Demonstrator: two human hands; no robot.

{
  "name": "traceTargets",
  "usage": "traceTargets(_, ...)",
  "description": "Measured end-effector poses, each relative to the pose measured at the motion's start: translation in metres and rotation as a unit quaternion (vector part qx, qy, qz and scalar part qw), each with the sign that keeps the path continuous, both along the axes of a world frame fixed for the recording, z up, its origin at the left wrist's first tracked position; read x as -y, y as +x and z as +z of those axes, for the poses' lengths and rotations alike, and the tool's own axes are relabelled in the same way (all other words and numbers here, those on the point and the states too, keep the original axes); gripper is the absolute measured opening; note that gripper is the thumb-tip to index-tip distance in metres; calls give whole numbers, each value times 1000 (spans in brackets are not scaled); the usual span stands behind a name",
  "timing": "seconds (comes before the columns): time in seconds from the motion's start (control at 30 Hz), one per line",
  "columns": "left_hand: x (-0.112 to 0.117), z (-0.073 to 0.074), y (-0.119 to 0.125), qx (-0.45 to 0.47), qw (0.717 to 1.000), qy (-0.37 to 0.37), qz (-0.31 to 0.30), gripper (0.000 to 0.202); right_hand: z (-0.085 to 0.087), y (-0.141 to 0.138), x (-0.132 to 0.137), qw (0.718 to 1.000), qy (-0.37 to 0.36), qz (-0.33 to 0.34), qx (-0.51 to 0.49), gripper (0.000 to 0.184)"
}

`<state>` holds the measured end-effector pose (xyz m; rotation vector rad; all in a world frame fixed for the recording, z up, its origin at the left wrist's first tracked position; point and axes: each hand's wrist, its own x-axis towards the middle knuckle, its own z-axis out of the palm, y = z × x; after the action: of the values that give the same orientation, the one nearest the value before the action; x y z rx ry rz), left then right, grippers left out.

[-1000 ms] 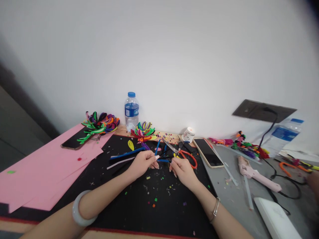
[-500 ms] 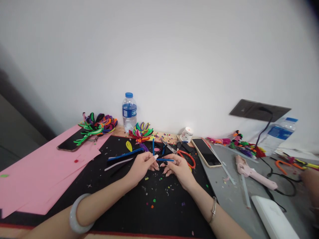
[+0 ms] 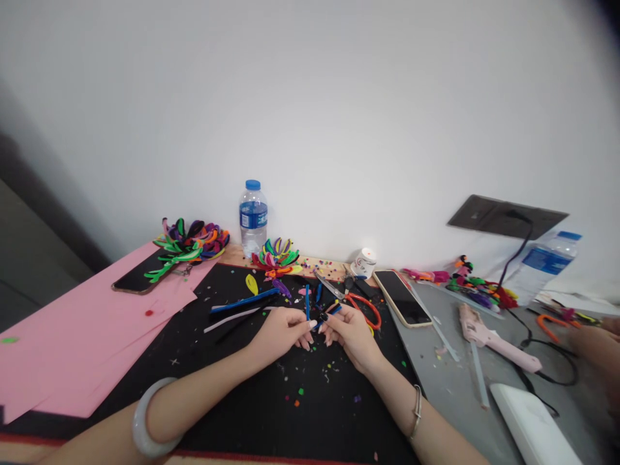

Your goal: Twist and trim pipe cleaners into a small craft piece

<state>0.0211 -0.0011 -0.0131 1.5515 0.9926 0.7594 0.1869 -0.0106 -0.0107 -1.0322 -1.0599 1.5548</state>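
A blue pipe cleaner [image 3: 307, 301] is pinched between the fingertips of my left hand [image 3: 285, 328], one end standing upright. My right hand [image 3: 352, 334] pinches the same pipe cleaner close by, where a blue stretch slants up between its fingers. Both hands meet above the black mat [image 3: 271, 407]. Blue pipe cleaners [image 3: 246, 301] and a pale one [image 3: 232, 320] lie left of my left hand. Just beyond the hands are a yellow loop [image 3: 251, 284], a purple loop [image 3: 281, 289] and orange-handled scissors [image 3: 363, 309].
Pink sheets [image 3: 97, 336] lie left, under a phone and colourful pipe-cleaner bundle [image 3: 194, 242]. A water bottle [image 3: 252, 219] stands by the wall. At right are another phone [image 3: 403, 298], a pink glue gun [image 3: 498, 342], a white box [image 3: 533, 423] and another person's hand [image 3: 598, 345].
The pipe cleaner between my hands has gone from a level stretch to a slanting one, and my hands are closer together. The other person's hand at right has moved further into view.
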Motion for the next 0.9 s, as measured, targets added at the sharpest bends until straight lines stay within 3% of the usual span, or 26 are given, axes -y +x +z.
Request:
traceTargets(0.3, 2, 0, -3, -81, 989, 97, -81, 37, -3, 2, -1, 997, 22, 26, 72, 20)
traceTargets(0.53, 5, 6, -6, -166, 953, 221, -128, 32, -3, 1, 0, 994, 35, 38, 91, 21)
traceTargets(0.9, 7, 12, -7, -217, 927, 253, -170, 30, 1, 2, 1, 993, 38, 76, 86, 23)
